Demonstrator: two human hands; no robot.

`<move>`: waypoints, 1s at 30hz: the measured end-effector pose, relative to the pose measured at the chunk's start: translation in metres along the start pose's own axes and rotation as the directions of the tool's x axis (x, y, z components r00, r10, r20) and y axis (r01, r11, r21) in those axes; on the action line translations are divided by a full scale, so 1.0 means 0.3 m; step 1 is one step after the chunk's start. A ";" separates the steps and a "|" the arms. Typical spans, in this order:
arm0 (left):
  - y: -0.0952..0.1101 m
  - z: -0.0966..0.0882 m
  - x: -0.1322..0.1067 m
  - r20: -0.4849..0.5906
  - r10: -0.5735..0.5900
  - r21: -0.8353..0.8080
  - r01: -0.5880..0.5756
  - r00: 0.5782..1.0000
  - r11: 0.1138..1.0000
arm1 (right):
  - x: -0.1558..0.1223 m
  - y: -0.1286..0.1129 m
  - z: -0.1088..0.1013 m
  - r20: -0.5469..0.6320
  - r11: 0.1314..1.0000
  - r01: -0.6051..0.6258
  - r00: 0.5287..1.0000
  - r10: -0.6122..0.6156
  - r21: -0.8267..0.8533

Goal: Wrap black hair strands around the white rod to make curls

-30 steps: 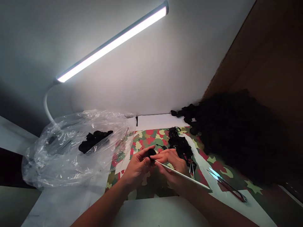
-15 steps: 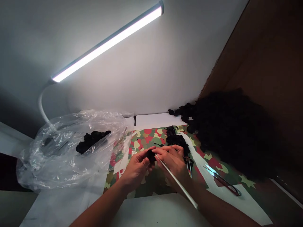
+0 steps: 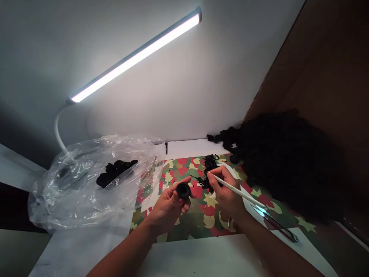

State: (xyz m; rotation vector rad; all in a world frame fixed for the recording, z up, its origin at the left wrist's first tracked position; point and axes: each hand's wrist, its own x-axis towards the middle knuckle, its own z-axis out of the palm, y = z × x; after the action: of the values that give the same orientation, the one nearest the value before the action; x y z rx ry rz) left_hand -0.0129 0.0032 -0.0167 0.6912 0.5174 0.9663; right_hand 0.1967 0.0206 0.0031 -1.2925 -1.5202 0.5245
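My left hand (image 3: pixel 168 206) pinches a small black ring-shaped piece (image 3: pixel 183 190) between thumb and fingers, held just above the camouflage-patterned paper (image 3: pixel 201 215). My right hand (image 3: pixel 226 192) grips a thin white stick (image 3: pixel 245 195) like a pen, its tip reaching a small heap of black scraps (image 3: pixel 208 169) at the far side of the paper. The two hands are a little apart.
A clear plastic bag (image 3: pixel 86 181) with black pieces inside lies at the left. A large dark fuzzy pile (image 3: pixel 291 161) fills the right. Red-handled scissors (image 3: pixel 275 225) lie right of my right wrist. A lit lamp bar (image 3: pixel 135 55) hangs overhead. A brown board (image 3: pixel 328 69) stands at the right.
My hands have come apart: the right hand moved up and right with the stick toward the scraps, while the left stays holding the black ring, now plainly visible.
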 end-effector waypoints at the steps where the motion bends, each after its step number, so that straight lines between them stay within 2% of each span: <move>1: -0.005 -0.002 0.000 -0.010 0.005 0.012 -0.005 1.000 1.000 | 0.003 0.007 0.000 0.017 0.999 -0.037 0.999 0.037 0.011; 4: -0.010 -0.013 0.007 -0.061 0.040 0.153 -0.031 0.997 0.988 | 0.010 0.034 0.002 0.089 0.996 -0.080 0.993 0.077 0.029; 6: 0.020 -0.026 0.013 -0.127 0.160 0.342 -0.108 0.979 0.934 | 0.015 0.057 0.004 0.138 0.996 -0.086 0.987 0.080 0.036; 7: 0.050 -0.035 0.014 -0.162 0.269 0.460 -0.169 0.949 0.872 | 0.018 0.070 0.005 0.162 0.995 -0.086 0.984 0.078 0.042; 8: 0.089 -0.046 0.013 -0.181 0.410 0.597 -0.232 0.894 0.768 | 0.021 0.081 0.006 0.189 0.995 -0.091 0.979 0.080 0.049; 9: 0.135 -0.059 0.009 -0.162 0.551 0.740 -0.268 0.819 0.616 | 0.025 0.092 0.007 0.218 0.994 -0.094 0.973 0.081 0.053; 10: 0.186 -0.074 0.003 -0.131 0.693 0.869 -0.254 0.709 0.425 | 0.029 0.101 0.010 0.251 0.995 -0.086 0.965 0.071 0.048; 11: 0.238 -0.090 -0.006 -0.074 0.800 0.953 -0.194 0.596 0.233 | 0.033 0.108 0.012 0.279 0.998 -0.061 0.959 0.051 0.028; 12: 0.287 -0.107 -0.017 -0.020 0.863 0.990 -0.113 0.505 0.089 | 0.036 0.115 0.016 0.292 1.000 -0.021 0.956 0.023 -0.008; 13: 0.331 -0.124 -0.028 0.008 0.898 1.000 -0.026 0.439 0.004 | 0.040 0.120 0.019 0.293 0.998 0.029 0.956 -0.009 -0.062; 14: 0.366 -0.140 -0.040 0.015 0.926 0.998 0.056 0.377 -0.039 | 0.043 0.125 0.022 0.284 0.989 0.080 0.958 -0.040 -0.128; 15: 0.393 -0.156 -0.052 0.015 0.944 0.990 0.127 0.329 -0.060 | 0.045 0.130 0.023 0.267 0.973 0.120 0.961 -0.065 -0.195; 16: 0.411 -0.171 -0.062 0.014 0.954 0.982 0.178 0.300 -0.070 | 0.047 0.134 0.022 0.243 0.957 0.139 0.967 -0.076 -0.255; 18: 0.429 -0.201 -0.078 0.029 0.956 0.972 0.214 0.292 -0.095 | 0.053 0.145 0.008 0.196 0.930 0.130 0.978 -0.065 -0.343; 22: 0.439 -0.280 -0.091 0.073 0.937 0.938 0.297 0.340 -0.181 | 0.097 0.183 -0.080 0.131 0.867 0.056 0.991 0.010 -0.495; 24: 0.443 -0.326 -0.092 0.006 0.925 0.906 0.389 0.380 -0.166 | 0.150 0.216 -0.148 0.109 0.815 0.012 0.992 0.063 -0.579; 27: 0.438 -0.363 -0.087 -0.155 0.865 0.833 0.534 0.478 -0.145 | 0.257 0.279 -0.236 0.067 0.716 -0.052 0.988 0.138 -0.696; 29: 0.423 -0.345 -0.076 -0.149 0.841 0.807 0.555 0.520 -0.200 | 0.327 0.321 -0.265 0.074 0.665 -0.073 0.979 0.190 -0.743; 30: 0.411 -0.323 -0.069 -0.094 0.843 0.817 0.524 0.530 -0.239 | 0.356 0.339 -0.270 0.103 0.651 -0.068 0.970 0.220 -0.756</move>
State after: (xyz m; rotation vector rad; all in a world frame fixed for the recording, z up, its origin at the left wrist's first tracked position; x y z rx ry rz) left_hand -0.1573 0.0617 0.0097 1.9819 2.4925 1.0080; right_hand 0.3258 0.1279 -0.0062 -2.0672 -1.8943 0.0822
